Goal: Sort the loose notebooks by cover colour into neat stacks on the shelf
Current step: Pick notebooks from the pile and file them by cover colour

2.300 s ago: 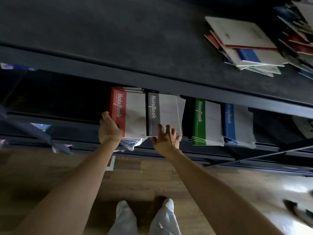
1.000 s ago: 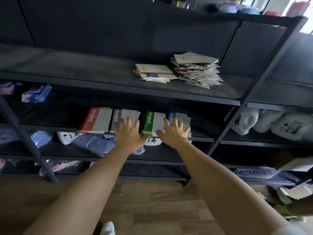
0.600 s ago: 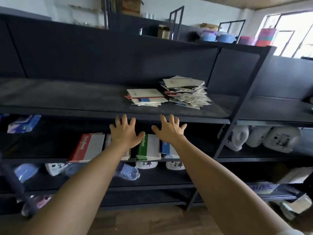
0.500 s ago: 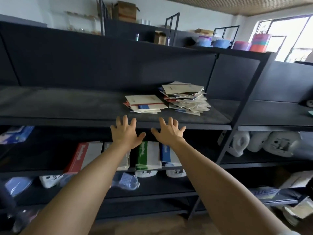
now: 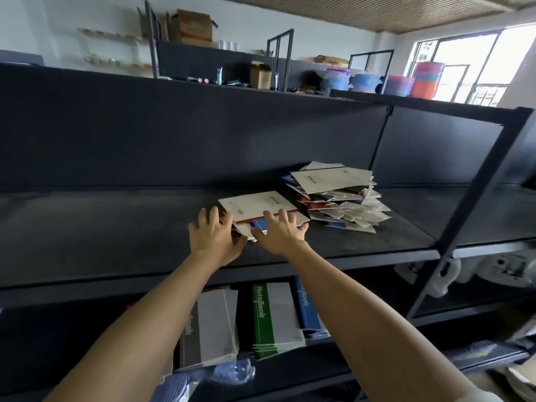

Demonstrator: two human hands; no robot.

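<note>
The small pile of loose notebooks [image 5: 255, 206] lies mid-shelf [image 5: 116, 227]. We've our left hand [image 5: 213, 239] and right hand [image 5: 280, 235] at its near edge, fingers spread, gripping nothing. Messy heap [image 5: 336, 195] just right, sorted stacks [image 5: 262, 317] below.

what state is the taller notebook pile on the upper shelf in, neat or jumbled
Jumbled: the taller notebook pile has covers lying at different angles, with corners sticking out along its edges.

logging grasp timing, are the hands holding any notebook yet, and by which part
Nothing held yet: left hand and right hand lie open at the near edge of the small notebook pile, fingers spread.
</note>
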